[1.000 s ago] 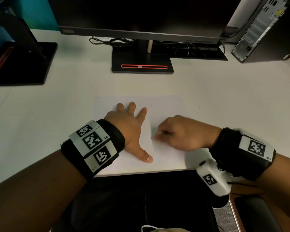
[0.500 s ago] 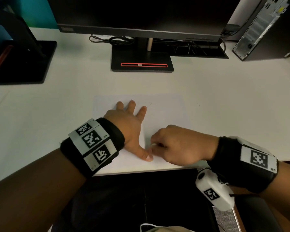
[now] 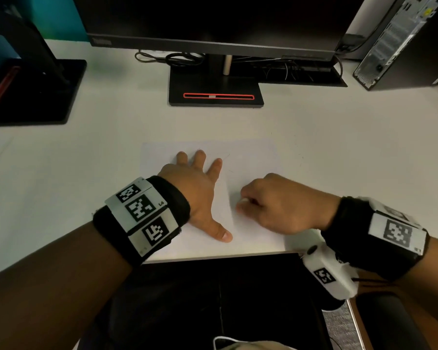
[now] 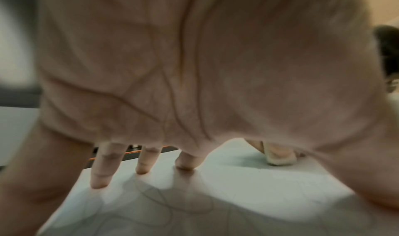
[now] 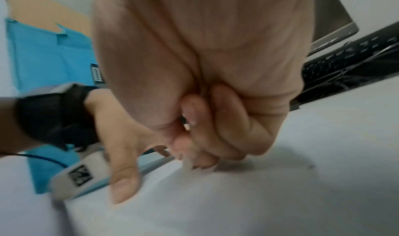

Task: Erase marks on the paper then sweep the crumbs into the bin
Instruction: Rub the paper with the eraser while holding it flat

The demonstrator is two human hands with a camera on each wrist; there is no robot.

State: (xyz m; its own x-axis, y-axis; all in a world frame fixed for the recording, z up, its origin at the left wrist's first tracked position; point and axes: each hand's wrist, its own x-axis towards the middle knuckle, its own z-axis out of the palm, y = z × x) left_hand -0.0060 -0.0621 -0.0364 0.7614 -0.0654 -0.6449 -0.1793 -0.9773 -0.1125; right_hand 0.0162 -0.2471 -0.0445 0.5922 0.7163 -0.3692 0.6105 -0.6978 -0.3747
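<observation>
Flat on the white desk [image 3: 339, 137], near its front edge, lies the paper [image 3: 250, 157]. Spread wide, the left hand [image 3: 200, 193] presses the sheet's left half, its fingertips [image 4: 99, 183] and thumb down on it. Just right of that thumb, the right hand [image 3: 276, 205] is curled, pinching a pale eraser [image 4: 280, 159] whose end touches the paper's middle, beside faint pencil marks [image 4: 155, 204].

White paper [image 3: 250, 157] flat at desk's near edge, pale eraser [image 4: 280, 159] upright on it.
</observation>
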